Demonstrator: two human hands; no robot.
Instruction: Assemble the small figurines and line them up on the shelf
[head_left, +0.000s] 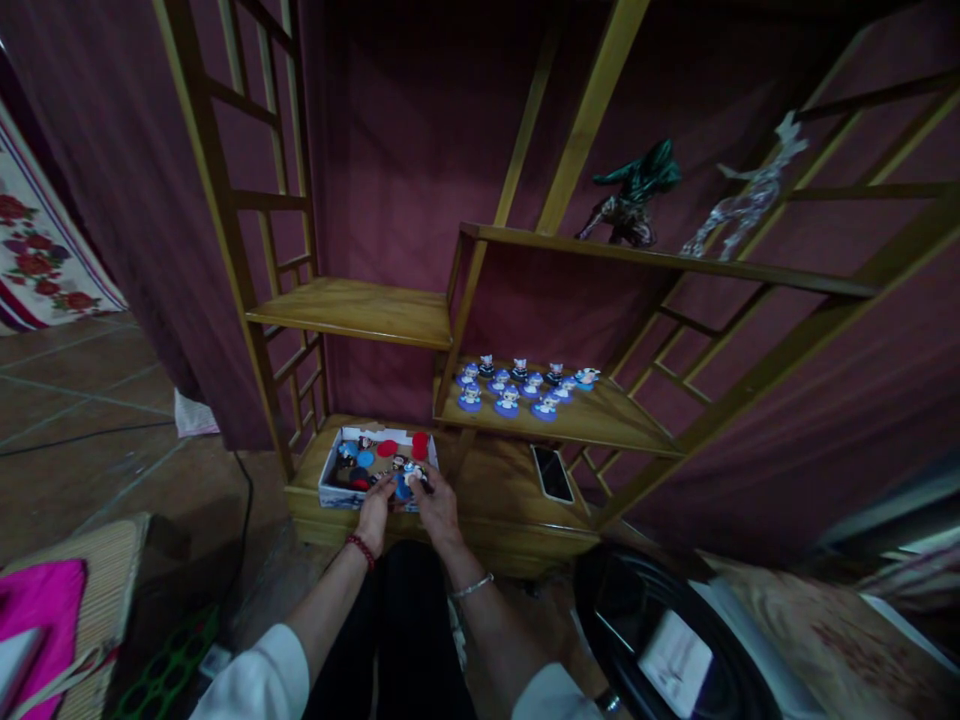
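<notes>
A shallow cardboard box (328,488) with white edges sits on the low wooden ledge, holding small figurines and red and blue round discs. Over its front right corner, a small blue-and-white figurine (412,472) on a blue round base is between my hands. My right hand (438,508) is closed on its right side. From the left, my left hand (375,516) reaches over the box's front wall, its fingertips closed at the base's edge. Small figurines (507,402) on purple bases stand in rows on the shelf to the right, with several dark ones behind.
A phone (553,473) lies on the ledge right of the box. Above are a bare shelf board (352,308) and a higher shelf with a green-and-brown statue (634,195) and a clear deer-like figure (742,200). A black round stool (592,590) stands at right.
</notes>
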